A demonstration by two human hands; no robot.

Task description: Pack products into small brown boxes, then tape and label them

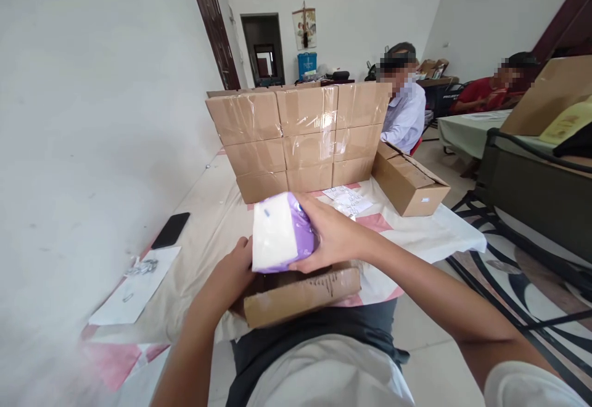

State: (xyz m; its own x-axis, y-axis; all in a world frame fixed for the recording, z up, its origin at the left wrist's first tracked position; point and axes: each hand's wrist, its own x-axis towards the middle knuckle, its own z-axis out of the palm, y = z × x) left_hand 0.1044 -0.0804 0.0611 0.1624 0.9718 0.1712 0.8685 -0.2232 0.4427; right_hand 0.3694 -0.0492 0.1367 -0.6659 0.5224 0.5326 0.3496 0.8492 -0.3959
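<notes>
My right hand (pixel 330 231) is closed around a soft plastic-wrapped pack of tissues (pixel 275 237), white with a purple side. The pack is held above a small cardboard box (pixel 303 299) close to my body, at the table's front edge. My left hand (pixel 235 265) is at the box's left side, next to the pack's left edge. Its fingers are mostly hidden behind the pack, so I cannot tell whether it grips the box or the pack. The pack also hides most of the inside of the box.
A wrapped stack of several cartons (pixel 308 139) stands across the table, with a long cardboard box (pixel 409 179) to its right. Printed papers (pixel 349 200) lie before the stack. On the left are a black phone (pixel 171 230) and a white sheet (pixel 134 296). Two people sit beyond.
</notes>
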